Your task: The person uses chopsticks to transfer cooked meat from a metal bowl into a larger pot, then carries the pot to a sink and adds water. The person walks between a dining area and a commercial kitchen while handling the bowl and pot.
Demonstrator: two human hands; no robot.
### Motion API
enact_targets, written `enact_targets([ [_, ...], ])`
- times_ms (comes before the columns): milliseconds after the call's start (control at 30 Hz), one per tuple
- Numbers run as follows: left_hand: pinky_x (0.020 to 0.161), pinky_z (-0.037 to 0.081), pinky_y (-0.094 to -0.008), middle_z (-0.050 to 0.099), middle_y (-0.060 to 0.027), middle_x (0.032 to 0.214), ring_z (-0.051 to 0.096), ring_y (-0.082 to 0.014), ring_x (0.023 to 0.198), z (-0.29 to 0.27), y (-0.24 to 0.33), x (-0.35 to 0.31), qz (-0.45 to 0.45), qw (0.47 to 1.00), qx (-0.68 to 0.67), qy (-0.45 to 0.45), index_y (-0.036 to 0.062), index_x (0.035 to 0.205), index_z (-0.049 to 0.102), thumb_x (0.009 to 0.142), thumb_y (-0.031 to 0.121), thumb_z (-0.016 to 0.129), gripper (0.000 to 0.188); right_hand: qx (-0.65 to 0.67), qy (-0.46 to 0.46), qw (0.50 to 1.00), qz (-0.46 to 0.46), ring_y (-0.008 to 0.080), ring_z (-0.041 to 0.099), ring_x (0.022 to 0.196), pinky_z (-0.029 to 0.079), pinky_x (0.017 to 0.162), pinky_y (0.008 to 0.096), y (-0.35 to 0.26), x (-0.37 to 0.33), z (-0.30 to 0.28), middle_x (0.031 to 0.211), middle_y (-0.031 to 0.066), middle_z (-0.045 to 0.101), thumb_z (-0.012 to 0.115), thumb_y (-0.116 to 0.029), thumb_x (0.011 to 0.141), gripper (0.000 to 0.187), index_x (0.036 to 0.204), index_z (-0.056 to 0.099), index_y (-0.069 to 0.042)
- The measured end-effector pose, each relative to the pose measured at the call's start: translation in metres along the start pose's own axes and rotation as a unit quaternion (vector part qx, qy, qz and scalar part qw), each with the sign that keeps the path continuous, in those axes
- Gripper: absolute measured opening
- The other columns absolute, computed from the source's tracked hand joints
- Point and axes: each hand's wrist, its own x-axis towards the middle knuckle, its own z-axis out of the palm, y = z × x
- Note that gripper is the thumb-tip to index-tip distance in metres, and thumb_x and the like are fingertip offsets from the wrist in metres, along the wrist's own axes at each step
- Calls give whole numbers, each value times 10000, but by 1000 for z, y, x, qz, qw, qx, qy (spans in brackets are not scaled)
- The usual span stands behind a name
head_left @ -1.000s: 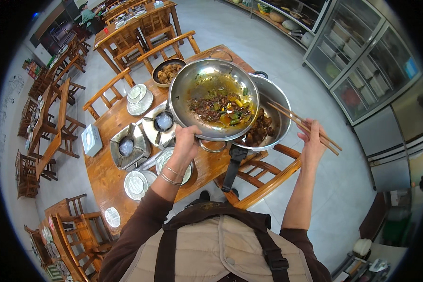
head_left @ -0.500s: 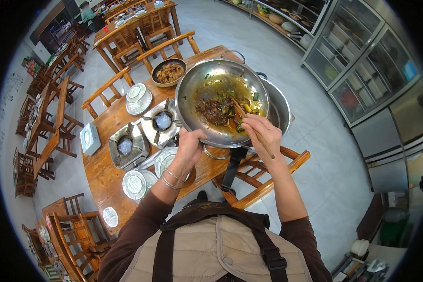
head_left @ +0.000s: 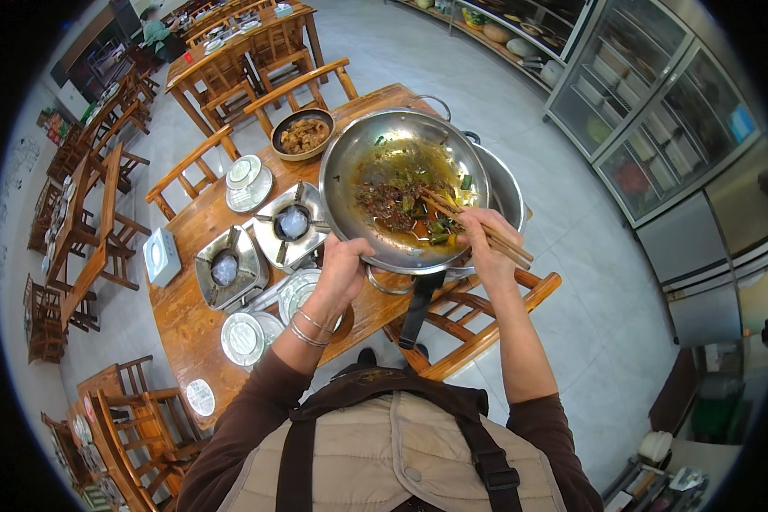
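Note:
My left hand (head_left: 346,266) grips the near left rim of a wide steel pan (head_left: 350,162), its thumb lying over the edge. Oily brown sauce with dark bits, green pieces and some orange-red pieces (head_left: 398,205) lies in the pan. Wooden chopsticks (head_left: 509,247) are held in my right hand (head_left: 491,243) at the pan's near right side, their tips in the food. Part of a larger steel pot (head_left: 509,192) shows beneath and to the right of the pan. A black handle (head_left: 420,311) juts toward me below the pan.
On the wooden table (head_left: 175,320) stand two portable stoves (head_left: 230,269), a bowl of browned food (head_left: 305,135), stacked plates (head_left: 246,173) and a tissue box (head_left: 162,256). A wooden chair (head_left: 495,320) is close at the near right. Glass-door fridges (head_left: 657,128) line the right. Far left, a person (head_left: 155,32) stands.
My right hand has shifted slightly right, and the chopsticks lie at a flatter angle with their back ends farther right. Food near the tips has been moved around. My left hand keeps its hold.

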Motion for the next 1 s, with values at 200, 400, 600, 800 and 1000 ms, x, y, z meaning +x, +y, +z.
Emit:
enact_targets([
  [200, 466, 469, -297, 601, -108, 865, 601, -210, 653, 7, 2, -4, -3, 1000, 1, 7, -21, 1041, 489, 706, -64, 459, 340, 115, 133, 981, 78, 155, 639, 647, 551, 554, 241, 11, 13, 1, 822, 86, 647, 592, -187, 919, 214, 878, 646, 15],
  [400, 468, 508, -318, 587, -110, 854, 598, -216, 659, 7, 5, -2, -1, 1000, -14, -26, -14, 1007, 491, 698, -68, 488, 314, 207, 222, 946, 114, 204, 668, 679, 560, 565, 250, 23, 17, 0, 825, 134, 644, 596, -282, 920, 301, 886, 565, 16],
  [600, 477, 496, -307, 594, -110, 852, 599, -211, 646, 12, -1, -2, 5, 1000, -4, -3, -15, 1019, 484, 702, -75, 472, 323, 205, 250, 941, 98, 205, 669, 675, 553, 556, 247, 20, 18, 15, 829, 133, 640, 601, -299, 915, 312, 898, 549, 8],
  [800, 455, 504, -313, 587, -116, 858, 604, -218, 651, 12, -3, -2, 5, 1000, -6, -3, -15, 1040, 470, 696, -77, 469, 349, 236, 299, 920, 94, 191, 660, 671, 550, 549, 242, 10, 26, 12, 812, 107, 635, 590, -292, 923, 314, 850, 588, 13],
  [1000, 445, 491, -300, 595, -129, 857, 608, -224, 653, 14, -1, -3, 2, 1000, -7, -6, -27, 1022, 483, 695, -70, 460, 331, 231, 252, 930, 136, 208, 669, 640, 540, 520, 241, 10, 26, -10, 771, 103, 623, 604, -288, 914, 307, 832, 573, 6],
])
